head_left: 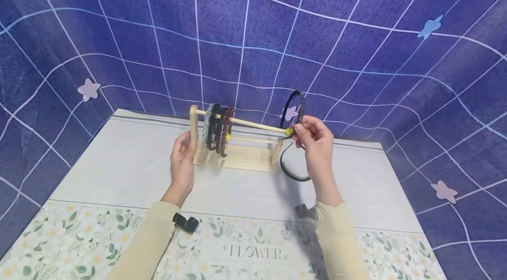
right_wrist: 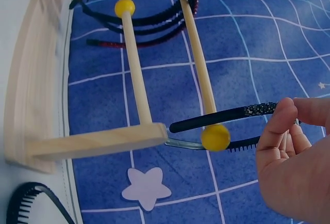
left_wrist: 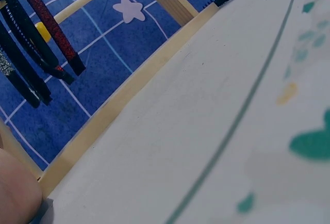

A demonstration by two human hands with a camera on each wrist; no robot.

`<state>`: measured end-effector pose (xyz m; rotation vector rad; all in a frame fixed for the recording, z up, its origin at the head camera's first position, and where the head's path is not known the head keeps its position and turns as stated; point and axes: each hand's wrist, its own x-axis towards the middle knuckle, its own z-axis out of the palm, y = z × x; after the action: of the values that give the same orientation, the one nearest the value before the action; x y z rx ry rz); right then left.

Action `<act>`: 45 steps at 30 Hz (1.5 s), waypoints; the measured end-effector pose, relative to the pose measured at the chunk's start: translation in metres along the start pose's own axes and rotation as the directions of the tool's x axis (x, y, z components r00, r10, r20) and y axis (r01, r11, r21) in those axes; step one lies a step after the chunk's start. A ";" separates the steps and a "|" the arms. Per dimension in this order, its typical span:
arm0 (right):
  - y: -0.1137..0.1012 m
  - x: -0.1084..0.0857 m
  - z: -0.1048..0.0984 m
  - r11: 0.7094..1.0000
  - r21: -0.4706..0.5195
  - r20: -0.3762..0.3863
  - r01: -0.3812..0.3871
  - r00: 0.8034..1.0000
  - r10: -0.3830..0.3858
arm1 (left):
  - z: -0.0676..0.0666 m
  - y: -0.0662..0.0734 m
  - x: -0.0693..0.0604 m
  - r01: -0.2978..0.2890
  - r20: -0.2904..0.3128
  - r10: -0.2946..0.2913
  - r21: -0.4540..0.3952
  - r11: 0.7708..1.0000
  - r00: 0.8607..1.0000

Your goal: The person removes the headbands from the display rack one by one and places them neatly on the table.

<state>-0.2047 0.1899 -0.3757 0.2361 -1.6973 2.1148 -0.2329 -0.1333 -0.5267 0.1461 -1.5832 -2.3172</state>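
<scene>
A light wooden headband stand point(head_left: 233, 163) has two rods with yellow ball ends. My left hand point(head_left: 182, 163) grips its left upright. Several headbands point(head_left: 218, 130), black, silvery and dark red, hang on the upper rod near that upright. My right hand point(head_left: 320, 150) pinches a black headband point(right_wrist: 221, 118) with dark sparkling stones and small teeth. In the right wrist view, this headband's two arms lie on either side of the yellow ball point(right_wrist: 215, 138) at the upper rod's free end. Whether they touch it, I cannot tell.
Another black toothed headband point(head_left: 295, 176) rests on the table right of the stand, partly behind my right hand. A white cloth point(head_left: 237, 192) with a floral front border covers the table. Behind hangs a blue gridded curtain point(head_left: 222, 29) with stars.
</scene>
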 end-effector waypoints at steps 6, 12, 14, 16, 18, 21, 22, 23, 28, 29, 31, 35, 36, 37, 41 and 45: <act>0.000 0.001 -0.009 1.000 -0.007 -0.013 0.008 1.000 -0.008 | 0.001 0.001 0.000 -0.006 -0.001 0.006 -0.015 1.000 1.000; 0.001 0.001 -0.017 0.999 -0.038 -0.023 -0.003 1.000 0.002 | 0.001 0.001 0.000 -0.006 -0.003 0.006 -0.023 1.000 1.000; 0.000 0.001 -0.019 0.998 -0.055 -0.028 -0.009 1.000 0.007 | 0.001 0.000 0.000 -0.004 -0.003 0.004 -0.021 1.000 1.000; 0.000 0.001 -0.023 0.997 -0.072 -0.034 -0.014 0.999 0.011 | 0.001 0.000 0.000 -0.003 -0.002 0.003 -0.023 1.000 1.000; 0.001 0.002 -0.027 0.996 -0.087 -0.037 -0.019 0.999 0.015 | 0.001 0.000 0.000 -0.002 -0.001 0.002 -0.019 1.000 1.000; 0.003 0.002 -0.034 0.993 -0.113 -0.040 -0.029 0.999 0.024 | 0.001 0.001 0.000 -0.004 0.001 0.004 -0.017 1.000 1.000; 0.004 0.002 -0.036 0.992 -0.124 -0.041 -0.035 0.999 0.030 | 0.001 0.000 -0.001 -0.005 0.002 0.005 -0.014 1.000 1.000; 0.005 0.002 -0.039 0.990 -0.135 -0.044 -0.043 0.998 0.037 | 0.001 0.000 -0.001 -0.006 0.004 0.006 -0.011 1.000 1.000; 0.010 0.001 -0.057 0.976 -0.200 -0.062 -0.089 0.995 0.078 | 0.000 -0.001 0.000 -0.011 0.013 0.011 -0.002 1.000 1.000; 0.010 0.001 -0.060 0.972 -0.214 -0.064 -0.100 0.994 0.089 | 0.000 -0.001 0.000 -0.011 0.014 0.011 0.001 1.000 1.000; 0.010 0.001 -0.065 0.964 -0.240 -0.062 -0.116 0.993 0.104 | 0.000 -0.001 0.000 -0.011 0.014 0.011 0.008 1.000 1.000; 0.010 -0.002 -0.073 0.952 -0.274 -0.059 -0.135 0.991 0.123 | 0.000 0.000 0.000 -0.003 0.010 0.003 0.018 1.000 1.000; 0.010 -0.002 -0.075 0.950 -0.280 -0.057 -0.135 0.991 0.124 | 0.001 0.001 0.000 -0.002 0.009 0.002 0.016 1.000 1.000; 0.010 -0.003 -0.077 0.947 -0.289 -0.057 -0.138 0.990 0.126 | 0.001 0.001 0.000 0.000 0.009 -0.001 0.014 1.000 1.000; 0.011 -0.007 -0.087 0.933 -0.326 -0.050 -0.153 0.988 0.144 | 0.001 0.001 0.000 0.001 0.014 -0.001 0.005 1.000 1.000; 0.011 -0.010 -0.096 0.921 -0.352 -0.037 -0.169 0.985 0.166 | 0.001 0.000 -0.001 -0.001 0.016 0.001 0.000 1.000 1.000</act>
<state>-0.1882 0.2783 -0.4130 -0.0256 -2.1209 1.8694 -0.2325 -0.1324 -0.5260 0.1277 -1.5901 -2.3237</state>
